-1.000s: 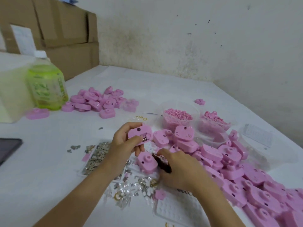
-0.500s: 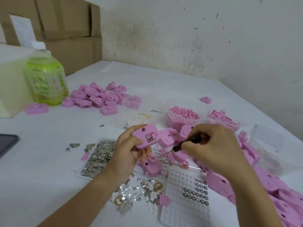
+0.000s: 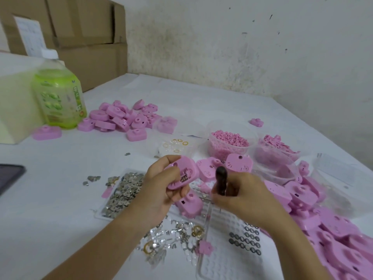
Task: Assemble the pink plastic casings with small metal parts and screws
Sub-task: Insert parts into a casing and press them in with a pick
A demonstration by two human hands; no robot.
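L hand (image 3: 159,190) has the pink casing (image 3: 182,171) lifted off the tabletop (image 3: 50,199), approx mid-width and toward the near edge. Its fingers (image 3: 169,159) wrap over the top, thumb on the open face where a small metal insert shows. R hand (image 3: 244,196) is clenched round the dark screwdriver (image 3: 221,181), handle upright, just beside the casing and not on it. The tip is hidden under the hand, so I can't tell if a screw is loaded.

Risks as I read them:
- If the tip goes in off-axis it could slip out and scar the plastic or knock the insert loose.
- The casing is only held in the air, w/ nothing bracing it, so driving torque may twist it.
- A dropped screw would land in the loose clutter (image 3: 175,239) by the near edge, hard to find.
- The spare casing (image 3: 189,205) sits right under both hands, easy to bump.
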